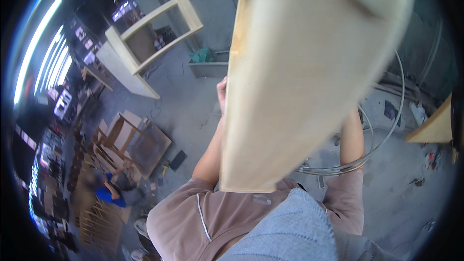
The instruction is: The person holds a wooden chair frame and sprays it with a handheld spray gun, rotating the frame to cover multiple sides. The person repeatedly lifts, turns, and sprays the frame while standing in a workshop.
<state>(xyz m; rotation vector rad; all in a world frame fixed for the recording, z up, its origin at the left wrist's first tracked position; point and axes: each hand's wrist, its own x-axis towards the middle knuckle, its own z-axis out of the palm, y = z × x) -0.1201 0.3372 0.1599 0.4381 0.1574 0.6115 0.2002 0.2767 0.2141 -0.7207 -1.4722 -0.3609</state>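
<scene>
Holding wooden board [299, 87] by edge with left hand [222, 93], can't tell right hand grip behind board, grey trough [208, 70] beyond left grip

Glare at left, blur across board [309, 82]

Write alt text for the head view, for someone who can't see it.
A large, pale wooden panel, partly blurred, dominates the view, with the person's left hand at its left edge and the right hand hidden behind it. A hose curves at right; at left are a pale wooden frame and, lower, a co-worker in blue.
</scene>
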